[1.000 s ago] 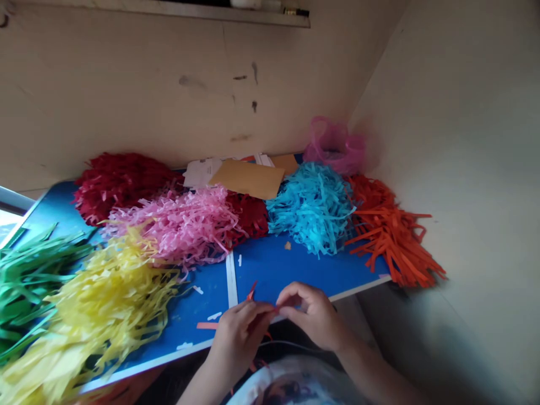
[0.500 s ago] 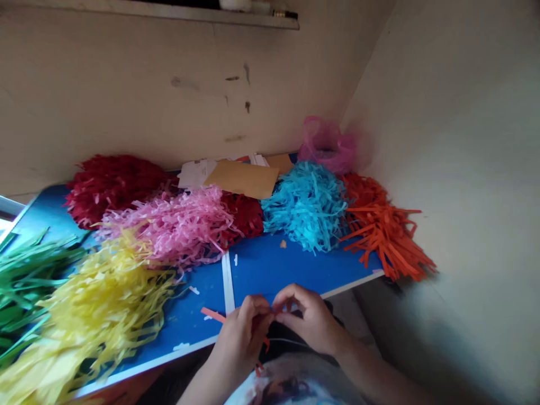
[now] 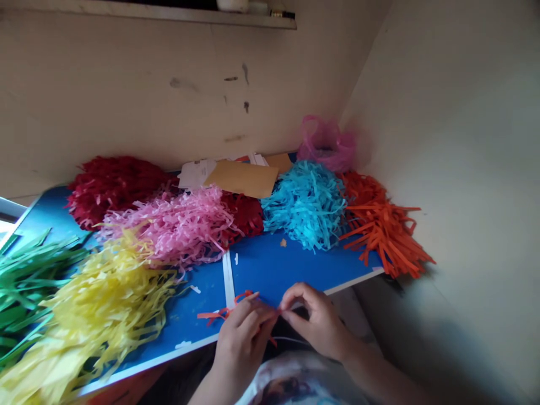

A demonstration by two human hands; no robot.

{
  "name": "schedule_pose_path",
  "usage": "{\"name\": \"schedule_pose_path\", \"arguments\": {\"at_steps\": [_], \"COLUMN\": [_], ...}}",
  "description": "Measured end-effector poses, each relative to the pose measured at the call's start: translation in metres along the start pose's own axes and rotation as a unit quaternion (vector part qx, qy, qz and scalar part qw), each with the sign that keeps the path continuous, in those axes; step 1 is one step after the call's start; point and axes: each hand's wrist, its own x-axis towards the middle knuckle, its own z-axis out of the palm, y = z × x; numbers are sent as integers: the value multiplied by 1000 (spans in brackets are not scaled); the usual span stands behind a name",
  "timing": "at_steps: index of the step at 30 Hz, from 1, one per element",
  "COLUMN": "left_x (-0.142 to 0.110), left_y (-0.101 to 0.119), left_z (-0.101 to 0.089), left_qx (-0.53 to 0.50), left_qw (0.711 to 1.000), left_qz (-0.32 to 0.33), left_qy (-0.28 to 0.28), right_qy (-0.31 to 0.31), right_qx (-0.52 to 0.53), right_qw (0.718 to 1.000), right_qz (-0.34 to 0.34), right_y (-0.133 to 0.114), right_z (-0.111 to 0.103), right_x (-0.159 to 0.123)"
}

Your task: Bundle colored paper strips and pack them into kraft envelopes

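My left hand (image 3: 244,332) and my right hand (image 3: 314,318) meet at the near edge of the blue table (image 3: 270,264). Both pinch thin red-orange paper strips (image 3: 223,310) between fingers and thumb. Loose ends of the strips curl out to the left over the table, and one end hangs down below my left fingers. The fingertips of the two hands nearly touch. An orange pile of paper strips (image 3: 383,230) lies at the table's right end, beyond my right hand.
Heaps of shredded paper cover the table: green (image 3: 25,281), yellow (image 3: 97,304), pink (image 3: 177,222), dark red (image 3: 113,183), blue (image 3: 307,202). A brown envelope (image 3: 244,178) and a pink plastic bag (image 3: 327,145) lie at the back. Walls stand behind and to the right.
The strips' loose ends have swung out further left over the table. My hands have stayed together at the table edge, fingers shifting slightly. The view has drifted a little.
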Motion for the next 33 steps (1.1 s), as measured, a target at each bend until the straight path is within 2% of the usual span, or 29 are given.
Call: {"name": "schedule_pose_path", "arguments": {"at_steps": [2, 6, 19, 24, 27, 30, 32, 33], "left_x": [-1, -1, -4, -1, -4, -15, -22, -24], "left_y": [1, 2, 5, 5, 7, 4, -2, -6], "left_z": [3, 6, 10, 19, 27, 28, 25, 24], "left_qx": [1, 0, 21, 0, -12, -19, -50, -74], "left_qw": [999, 997, 997, 998, 1000, 994, 990, 988], "left_qz": [30, 65, 69, 59, -4, -67, -50, -37], "left_qy": [32, 42, 39, 7, -28, -82, -119, -132], "right_qy": [16, 33, 41, 47, 44, -2, -59, -92], "right_qx": [-11, -50, -79, -93, -113, -126, -185, -235], "right_qw": [1000, 997, 995, 993, 991, 992, 980, 965], "right_qz": [-12, -38, -53, -59, -55, -15, 42, 77], "right_y": [-3, -9, -11, -9, -7, 10, 34, 48], "right_z": [1, 1, -3, -1, -7, -28, -46, -53], "right_x": [-2, -6, -14, -15, -20, -35, -51, -59]}}
